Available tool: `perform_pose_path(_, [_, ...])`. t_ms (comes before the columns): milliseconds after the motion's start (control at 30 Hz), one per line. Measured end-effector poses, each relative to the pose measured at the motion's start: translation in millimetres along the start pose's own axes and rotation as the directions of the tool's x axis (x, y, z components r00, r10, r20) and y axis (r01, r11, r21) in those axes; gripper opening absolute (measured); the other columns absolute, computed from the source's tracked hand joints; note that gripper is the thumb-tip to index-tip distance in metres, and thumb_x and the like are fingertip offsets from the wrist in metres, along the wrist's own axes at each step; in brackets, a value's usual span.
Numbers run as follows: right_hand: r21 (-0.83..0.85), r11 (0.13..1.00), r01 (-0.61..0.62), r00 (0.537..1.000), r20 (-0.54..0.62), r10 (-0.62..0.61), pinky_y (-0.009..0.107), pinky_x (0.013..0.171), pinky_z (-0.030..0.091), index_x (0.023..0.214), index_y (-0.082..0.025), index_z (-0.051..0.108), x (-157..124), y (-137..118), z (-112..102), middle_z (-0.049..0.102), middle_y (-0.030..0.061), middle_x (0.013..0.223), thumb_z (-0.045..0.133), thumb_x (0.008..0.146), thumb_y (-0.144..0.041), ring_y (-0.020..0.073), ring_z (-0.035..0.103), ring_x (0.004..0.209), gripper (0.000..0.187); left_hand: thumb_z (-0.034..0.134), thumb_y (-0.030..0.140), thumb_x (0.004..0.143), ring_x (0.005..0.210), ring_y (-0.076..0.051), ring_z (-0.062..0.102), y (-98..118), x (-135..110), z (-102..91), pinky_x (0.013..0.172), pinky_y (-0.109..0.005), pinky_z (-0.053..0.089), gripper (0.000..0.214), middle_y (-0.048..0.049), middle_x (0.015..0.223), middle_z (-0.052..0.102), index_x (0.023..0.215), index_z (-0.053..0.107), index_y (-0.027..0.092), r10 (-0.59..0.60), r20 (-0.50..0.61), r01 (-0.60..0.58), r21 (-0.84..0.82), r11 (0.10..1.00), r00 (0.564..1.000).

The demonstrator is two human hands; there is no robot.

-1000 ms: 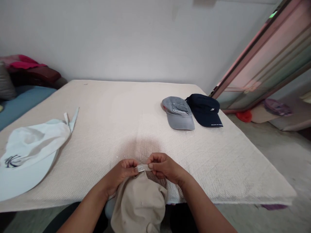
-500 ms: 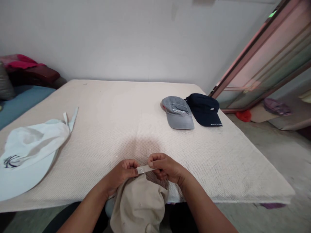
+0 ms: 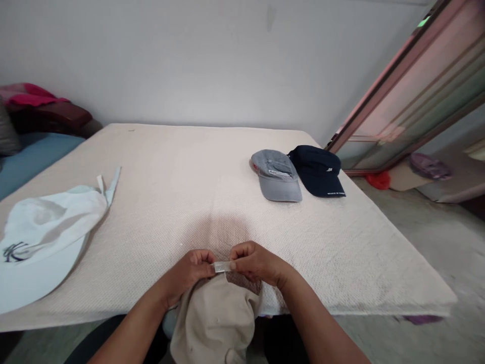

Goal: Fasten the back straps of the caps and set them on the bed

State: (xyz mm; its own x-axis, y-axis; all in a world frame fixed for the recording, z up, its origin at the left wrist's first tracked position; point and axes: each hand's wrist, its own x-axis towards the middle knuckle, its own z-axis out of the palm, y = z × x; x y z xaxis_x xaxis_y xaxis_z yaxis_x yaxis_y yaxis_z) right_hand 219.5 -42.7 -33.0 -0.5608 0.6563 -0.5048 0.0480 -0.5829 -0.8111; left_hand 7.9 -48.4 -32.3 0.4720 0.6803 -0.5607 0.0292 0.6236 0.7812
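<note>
A beige cap (image 3: 215, 318) hangs at the table's front edge, its crown toward me. My left hand (image 3: 193, 273) pinches one end of the cap's back strap (image 3: 222, 267), which carries a pale, shiny fastener patch. On the other end of the strap, my right hand (image 3: 253, 262) is closed with thumb and fingers. The strap runs nearly level between the two hands, above the gap at the back of the cap. The cap's brim is out of sight.
A white cap (image 3: 49, 227) lies on the table (image 3: 170, 177) at left, its strap ends undone. A grey cap (image 3: 278, 177) and a navy cap (image 3: 318, 172) lie side by side at the right. A wall (image 3: 182, 60) stands behind.
My right hand has shifted slightly left along the strap, so less strap shows between the hands. The left hand keeps its pinch.
</note>
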Motion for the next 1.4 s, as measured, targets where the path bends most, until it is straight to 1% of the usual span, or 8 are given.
perform_pose_path(333, [0.059,0.998,0.022,0.998,0.057,-0.026,0.017,0.037,0.018,0.072,-0.015,0.057,1,3,5,0.041,-0.0082,0.049,0.071,0.071,-0.030,0.0028,0.030,0.040,0.021,0.076,0.028,0.065,0.055,-0.009,0.047,2,-2,3.4,0.055,-0.022,0.034,0.021,0.0011,0.064,0.057,0.072,0.061,0.014,-0.021,0.017,0.022,-0.036,0.999,1.000])
perform_pose_path(433, [0.091,0.995,0.041,0.997,0.058,-0.047,0.017,0.038,0.019,0.081,-0.015,0.057,-1,2,5,0.045,-0.0073,0.053,0.071,0.072,-0.032,0.0030,0.032,0.042,0.023,0.076,0.027,0.065,0.058,-0.010,0.050,1,-1,2.3,0.057,-0.022,0.036,0.020,0.0002,0.067,0.060,0.073,0.063,0.014,-0.020,0.019,0.021,-0.061,0.998,1.000])
perform_pose_path(567, [0.171,0.983,0.074,0.995,0.051,-0.084,0.017,0.041,0.023,0.088,-0.015,0.058,-3,1,3,0.050,-0.0043,0.057,0.062,0.078,-0.031,0.0038,0.036,0.044,0.019,0.076,0.024,0.066,0.058,-0.010,0.051,1,0,-0.6,0.058,-0.022,0.037,0.019,0.0003,0.067,0.060,0.074,0.062,0.014,-0.013,0.027,0.015,-0.095,0.995,1.000])
perform_pose_path(667, [0.219,0.968,0.124,0.991,0.024,-0.132,0.017,0.044,0.027,0.090,-0.015,0.057,-3,2,3,0.051,-0.0039,0.060,0.063,0.076,-0.027,0.0040,0.038,0.045,0.019,0.075,0.022,0.067,0.058,-0.010,0.052,0,-1,-2.1,0.059,-0.022,0.037,0.018,0.0000,0.067,0.061,0.076,0.063,0.014,-0.013,0.037,0.018,-0.122,0.992,0.999])
perform_pose_path(933, [0.047,0.970,0.237,0.971,0.022,-0.239,0.018,0.043,0.027,0.087,-0.016,0.060,-1,0,13,0.051,-0.0047,0.058,0.065,0.074,-0.023,0.0046,0.039,0.045,0.016,0.076,0.024,0.065,0.066,-0.015,0.057,5,-4,7.1,0.063,-0.025,0.040,0.021,-0.0029,0.072,0.064,0.078,0.065,0.013,-0.027,0.068,0.031,-0.051,0.998,0.997])
perform_pose_path(1067, [0.030,0.961,0.274,0.961,0.030,-0.274,0.018,0.044,0.029,0.086,-0.016,0.059,0,1,15,0.050,-0.0056,0.058,0.065,0.075,-0.025,0.0046,0.040,0.045,0.015,0.076,0.023,0.064,0.071,-0.018,0.059,7,-5,10.2,0.069,-0.029,0.042,0.021,-0.0043,0.074,0.065,0.080,0.065,0.013,-0.005,0.082,0.008,-0.041,0.999,0.997])
perform_pose_path(1267, [0.061,0.966,0.250,0.967,0.040,-0.253,0.018,0.045,0.031,0.088,-0.015,0.058,-1,5,12,0.051,-0.0055,0.057,0.066,0.076,-0.029,0.0056,0.045,0.046,0.020,0.074,0.019,0.067,0.075,-0.019,0.062,5,-4,8.5,0.074,-0.030,0.044,0.021,-0.0064,0.077,0.068,0.086,0.066,0.012,0.014,0.140,-0.001,-0.092,0.996,0.990])
perform_pose_path(1400, [0.076,0.973,0.219,0.973,0.055,-0.223,0.023,0.055,0.042,0.095,-0.015,0.057,-6,7,7,0.061,0.0006,0.068,0.061,0.083,-0.034,0.0100,0.057,0.056,0.023,0.075,0.017,0.066,0.067,-0.014,0.060,7,-3,6.6,0.067,-0.025,0.042,0.019,-0.0036,0.074,0.068,0.081,0.065,0.013,-0.001,0.080,0.010,-0.108,0.994,0.997])
